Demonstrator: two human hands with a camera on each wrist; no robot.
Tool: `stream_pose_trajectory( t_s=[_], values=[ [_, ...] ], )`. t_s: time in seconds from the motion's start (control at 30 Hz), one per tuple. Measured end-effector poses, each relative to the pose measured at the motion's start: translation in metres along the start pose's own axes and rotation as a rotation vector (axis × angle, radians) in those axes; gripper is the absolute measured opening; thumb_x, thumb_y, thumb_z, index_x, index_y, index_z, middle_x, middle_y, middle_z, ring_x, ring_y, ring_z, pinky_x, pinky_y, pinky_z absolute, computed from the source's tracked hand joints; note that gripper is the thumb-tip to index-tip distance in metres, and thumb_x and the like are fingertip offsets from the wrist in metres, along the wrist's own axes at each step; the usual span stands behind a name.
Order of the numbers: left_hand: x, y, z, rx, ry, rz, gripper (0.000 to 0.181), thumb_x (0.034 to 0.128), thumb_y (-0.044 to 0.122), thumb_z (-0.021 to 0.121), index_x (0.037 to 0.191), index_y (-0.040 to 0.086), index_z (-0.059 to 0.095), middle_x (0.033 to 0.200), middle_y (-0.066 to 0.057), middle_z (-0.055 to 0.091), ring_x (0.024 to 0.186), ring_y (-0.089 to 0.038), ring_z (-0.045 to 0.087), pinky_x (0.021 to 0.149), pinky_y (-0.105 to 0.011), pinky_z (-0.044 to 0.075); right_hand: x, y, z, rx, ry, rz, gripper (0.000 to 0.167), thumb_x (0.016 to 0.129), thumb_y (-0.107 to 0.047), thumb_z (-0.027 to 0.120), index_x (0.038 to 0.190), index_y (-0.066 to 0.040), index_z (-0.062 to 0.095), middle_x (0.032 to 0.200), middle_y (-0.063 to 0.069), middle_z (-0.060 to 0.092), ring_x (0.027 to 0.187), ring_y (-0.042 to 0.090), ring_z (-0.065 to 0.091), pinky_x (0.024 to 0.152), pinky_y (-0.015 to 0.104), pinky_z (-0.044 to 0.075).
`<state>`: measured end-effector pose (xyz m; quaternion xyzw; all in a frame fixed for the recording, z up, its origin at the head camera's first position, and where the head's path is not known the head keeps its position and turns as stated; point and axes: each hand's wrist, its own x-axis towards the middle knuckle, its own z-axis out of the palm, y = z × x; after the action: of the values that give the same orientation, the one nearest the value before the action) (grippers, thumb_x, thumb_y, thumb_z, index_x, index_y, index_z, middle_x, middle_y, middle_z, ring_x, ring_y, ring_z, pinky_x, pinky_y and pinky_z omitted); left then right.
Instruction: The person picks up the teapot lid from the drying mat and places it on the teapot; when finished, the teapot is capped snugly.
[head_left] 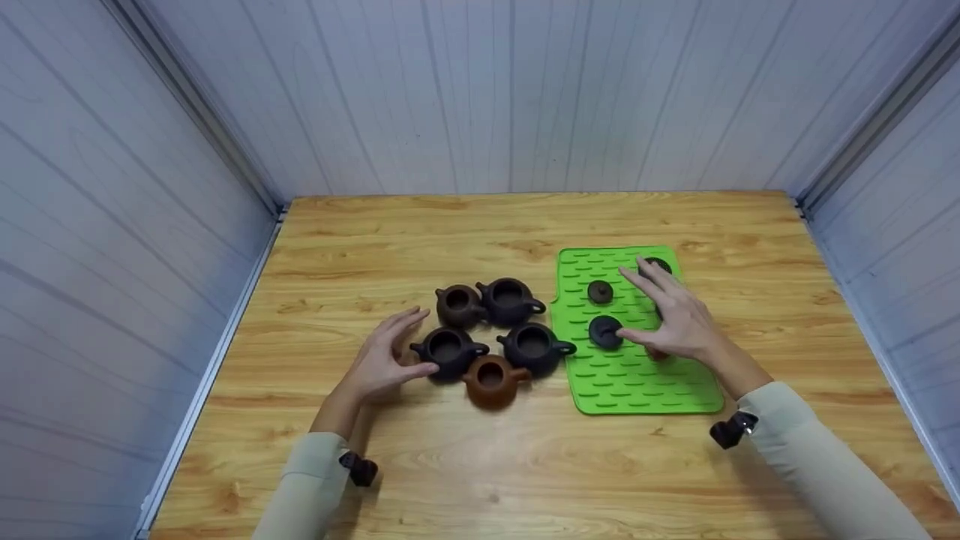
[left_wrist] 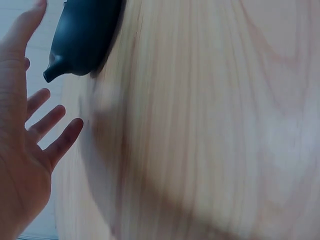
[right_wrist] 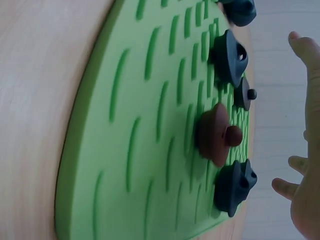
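Several lidless teapots stand grouped mid-table: a small brown teapot (head_left: 453, 319), a dark teapot (head_left: 510, 316), a black teapot (head_left: 457, 369) at the left, another black teapot (head_left: 536, 366), and a reddish-brown teapot (head_left: 491, 396) in front. My left hand (head_left: 379, 364) is beside the left black teapot, thumb and fingers spread; the left wrist view shows a gap between them. Over the green mat hovers my right hand (head_left: 679, 322), fingers extended and holding nothing. Beneath and around it lie a black lid (head_left: 603, 332), a brown lid (head_left: 599, 291) and a red-brown lid (right_wrist: 215, 135), partly hidden in the head view.
The green ribbed silicone mat (head_left: 630, 390) lies flat to the right of the teapots on a wood-grain table (head_left: 450, 465). More dark lids (right_wrist: 231, 187) sit on its far side. White panel walls (head_left: 480, 97) enclose the table at the back and both sides.
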<state>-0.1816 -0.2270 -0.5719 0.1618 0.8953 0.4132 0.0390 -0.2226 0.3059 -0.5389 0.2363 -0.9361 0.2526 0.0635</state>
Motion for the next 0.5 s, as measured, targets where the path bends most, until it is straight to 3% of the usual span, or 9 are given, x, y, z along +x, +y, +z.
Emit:
stream_pose_trajectory(
  t_s=[0.27,0.4,0.5],
  values=[
    [0.005,0.001,0.009,-0.120,-0.021,0.016,0.088,0.0868,0.027,0.100,0.164,0.012,0.059,0.165,-0.017,0.061,0.139,-0.041,0.069,0.123,-0.069,0.046,0.003,-0.011,0.007,0.135,-0.038,0.015,0.097,0.093,-0.036,0.092,0.175,-0.020,0.043,0.186,0.018,0.033,0.166,0.057,0.036,0.121,0.087,0.037],
    [0.006,0.001,0.012,-0.154,-0.035,-0.009,0.087,0.0865,0.023,0.101,0.163,0.010,0.060,0.159,-0.018,0.067,0.139,-0.040,0.070,0.126,-0.068,0.043,0.003,-0.013,0.013,0.170,-0.054,0.002,0.095,0.095,-0.030,0.091,0.175,-0.015,0.043,0.183,0.023,0.034,0.165,0.059,0.037,0.122,0.085,0.038],
    [0.008,0.000,0.013,-0.222,-0.058,-0.028,0.083,0.0885,0.016,0.098,0.161,0.005,0.060,0.160,-0.020,0.066,0.143,-0.041,0.068,0.127,-0.060,0.045,0.001,-0.013,0.017,0.198,-0.070,-0.015,0.091,0.097,-0.023,0.090,0.174,-0.011,0.044,0.181,0.029,0.036,0.162,0.061,0.040,0.120,0.085,0.041]
  ],
)
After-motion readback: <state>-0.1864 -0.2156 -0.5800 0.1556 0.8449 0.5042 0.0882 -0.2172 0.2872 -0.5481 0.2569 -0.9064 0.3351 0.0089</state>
